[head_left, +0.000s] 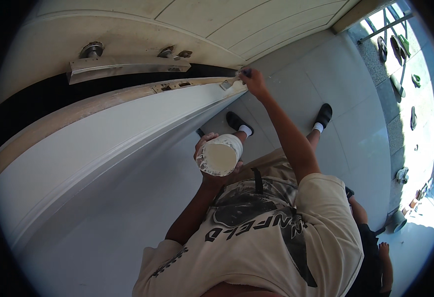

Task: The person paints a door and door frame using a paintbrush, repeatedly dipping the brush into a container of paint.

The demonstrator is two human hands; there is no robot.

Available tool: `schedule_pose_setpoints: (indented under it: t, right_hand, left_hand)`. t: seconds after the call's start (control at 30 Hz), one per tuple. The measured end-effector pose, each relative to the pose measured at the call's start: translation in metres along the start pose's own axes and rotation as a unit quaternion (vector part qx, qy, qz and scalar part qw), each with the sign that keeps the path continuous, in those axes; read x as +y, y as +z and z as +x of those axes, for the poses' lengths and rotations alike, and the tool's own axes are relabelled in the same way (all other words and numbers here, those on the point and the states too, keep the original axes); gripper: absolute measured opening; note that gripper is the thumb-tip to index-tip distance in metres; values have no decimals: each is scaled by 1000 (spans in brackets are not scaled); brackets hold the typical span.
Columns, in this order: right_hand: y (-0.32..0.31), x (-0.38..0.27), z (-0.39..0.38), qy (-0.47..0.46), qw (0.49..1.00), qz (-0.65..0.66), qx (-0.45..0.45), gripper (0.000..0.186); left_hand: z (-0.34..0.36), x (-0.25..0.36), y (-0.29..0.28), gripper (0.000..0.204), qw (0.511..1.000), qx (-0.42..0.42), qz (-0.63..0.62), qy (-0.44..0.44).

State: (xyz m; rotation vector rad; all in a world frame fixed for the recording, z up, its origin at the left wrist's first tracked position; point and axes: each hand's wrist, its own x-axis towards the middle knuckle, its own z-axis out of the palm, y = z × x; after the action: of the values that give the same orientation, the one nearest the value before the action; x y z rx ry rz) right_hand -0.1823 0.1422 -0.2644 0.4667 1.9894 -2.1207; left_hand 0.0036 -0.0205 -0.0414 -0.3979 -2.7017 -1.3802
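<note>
My left hand [210,179] grips a white tub [219,158] of cream-coloured paint, smeared round its rim, below the door edge at centre. My right hand [254,82] is closed on the handle of a paintbrush [229,82], whose bristles are at the far end of a white door [108,123]. Along the door's top runs a bare wooden edge [88,101] with cut-out metal fittings [172,85]. Just beyond it, across a dark gap, a long metal handle [127,64] is fixed to a cream panelled door or wall [202,24].
Grey tiled floor [350,148] lies under my feet in dark slip-on shoes. A bright strip at the right holds several sandals [395,47] and a grey bucket [399,220]. Another person [370,257] in dark clothing is partly visible at lower right, close behind my right arm.
</note>
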Motion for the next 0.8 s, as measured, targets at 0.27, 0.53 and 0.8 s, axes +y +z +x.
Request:
schedule_pose_setpoints:
  t: [0.27, 0.53, 0.8]
  right_hand:
    - [-13, 10, 5, 85, 928, 352, -88, 20]
    - [-17, 72, 12, 65, 988, -71, 120, 22]
    - [0, -57, -48, -84, 995, 38, 32, 22]
  left_hand:
    - [-8, 4, 8, 108, 999, 24, -31, -30]
    - [-10, 7, 6, 108, 999, 33, -18, -32]
    - [-14, 11, 8, 105, 997, 53, -22, -41]
